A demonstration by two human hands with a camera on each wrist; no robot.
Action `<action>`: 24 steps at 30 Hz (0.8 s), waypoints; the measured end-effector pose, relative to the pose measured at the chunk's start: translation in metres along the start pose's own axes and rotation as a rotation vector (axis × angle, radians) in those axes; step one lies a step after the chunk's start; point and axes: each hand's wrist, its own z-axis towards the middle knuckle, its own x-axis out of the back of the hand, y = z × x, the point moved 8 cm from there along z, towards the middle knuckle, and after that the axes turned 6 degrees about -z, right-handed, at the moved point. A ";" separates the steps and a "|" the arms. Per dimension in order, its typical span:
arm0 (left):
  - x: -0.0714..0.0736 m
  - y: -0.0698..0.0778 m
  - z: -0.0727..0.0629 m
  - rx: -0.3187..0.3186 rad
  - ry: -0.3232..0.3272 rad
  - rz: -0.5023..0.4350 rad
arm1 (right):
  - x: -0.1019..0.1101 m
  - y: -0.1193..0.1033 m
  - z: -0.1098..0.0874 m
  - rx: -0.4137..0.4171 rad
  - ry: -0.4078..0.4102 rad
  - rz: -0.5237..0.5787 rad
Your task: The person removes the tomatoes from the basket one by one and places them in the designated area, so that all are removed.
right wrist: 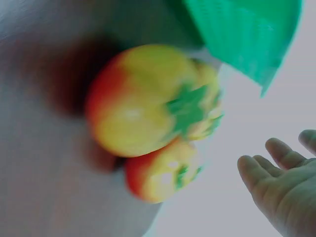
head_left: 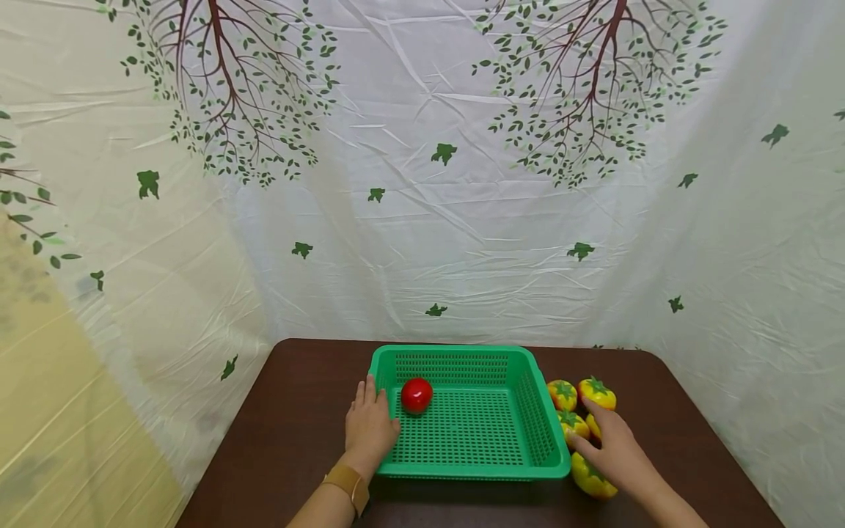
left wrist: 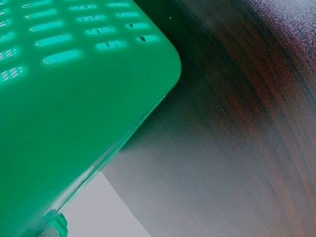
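Observation:
A green plastic basket [head_left: 455,471] with slotted walls stands on the dark table, and a shiny red round fruit [head_left: 416,396] lies inside it, towards the left. My left hand [head_left: 371,431] rests on the basket's left rim with its fingers straight. To the right of the basket is a group of yellow-and-red toy tomatoes [head_left: 593,478] with green star-shaped tops. Above them is my right hand [head_left: 615,447], thumb and fingers spread and nothing held. In the right wrist view, the fingers [right wrist: 249,170] appear apart from the nearest tomato [right wrist: 143,108]. The hand partly covers one tomato in the head view.
The dark brown tabletop [head_left: 310,411] extends to both sides of the basket. A pale cloth [head_left: 422,242] printed with trees and leaves hangs behind the table and along both sides. A brown band [head_left: 348,484] circles the left wrist.

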 end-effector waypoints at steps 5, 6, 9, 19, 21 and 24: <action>0.002 0.002 0.000 -0.006 0.008 0.004 | 0.010 -0.036 0.002 0.122 0.017 0.041; 0.002 0.002 -0.001 -0.007 0.009 0.005 | 0.012 -0.044 0.002 0.140 0.017 0.050; 0.001 0.002 -0.001 -0.005 0.005 0.003 | 0.017 -0.071 0.007 0.199 0.021 0.041; 0.000 0.001 -0.003 0.011 -0.012 -0.022 | 0.005 -0.149 0.036 0.367 -0.029 -0.025; -0.002 0.001 -0.003 0.011 -0.010 -0.026 | -0.003 -0.159 0.043 0.375 -0.046 -0.021; -0.002 0.001 -0.002 0.006 -0.007 -0.036 | -0.018 -0.171 0.051 0.386 -0.074 -0.017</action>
